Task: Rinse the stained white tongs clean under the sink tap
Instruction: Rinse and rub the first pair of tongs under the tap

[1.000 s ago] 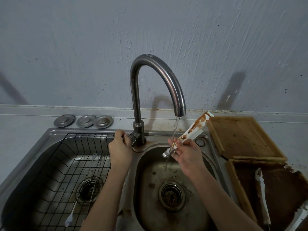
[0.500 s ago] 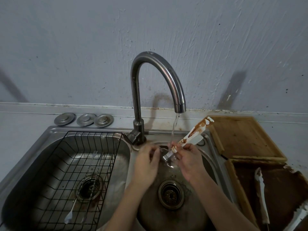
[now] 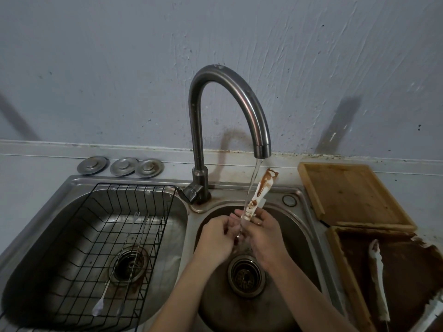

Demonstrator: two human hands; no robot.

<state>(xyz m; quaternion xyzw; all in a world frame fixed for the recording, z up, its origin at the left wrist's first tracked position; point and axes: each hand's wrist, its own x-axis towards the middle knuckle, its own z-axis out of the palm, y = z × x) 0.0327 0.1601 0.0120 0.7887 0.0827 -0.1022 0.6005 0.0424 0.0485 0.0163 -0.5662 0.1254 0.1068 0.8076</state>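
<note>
The white tongs (image 3: 261,191), smeared with brown stains, stand nearly upright over the right sink basin (image 3: 299,238), tips pointing up and to the right. My right hand (image 3: 263,232) grips their lower end. My left hand (image 3: 217,236) meets it from the left, fingers on the same lower end. Water runs from the curved tap (image 3: 244,111) in a thin stream that falls along the tongs' left side onto my hands. The tongs' bottom end is hidden between my fingers.
The left basin holds a black wire rack (image 3: 100,255) with thin utensils. Three metal drain lids (image 3: 122,166) lie behind it. To the right are a wooden board (image 3: 350,195) and a brown-soiled tray (image 3: 407,271) holding another stained utensil (image 3: 380,281).
My left hand left the tap handle, crossed to the right basin and closed on the tongs' lower end. The tongs tipped more upright, under the stream.
</note>
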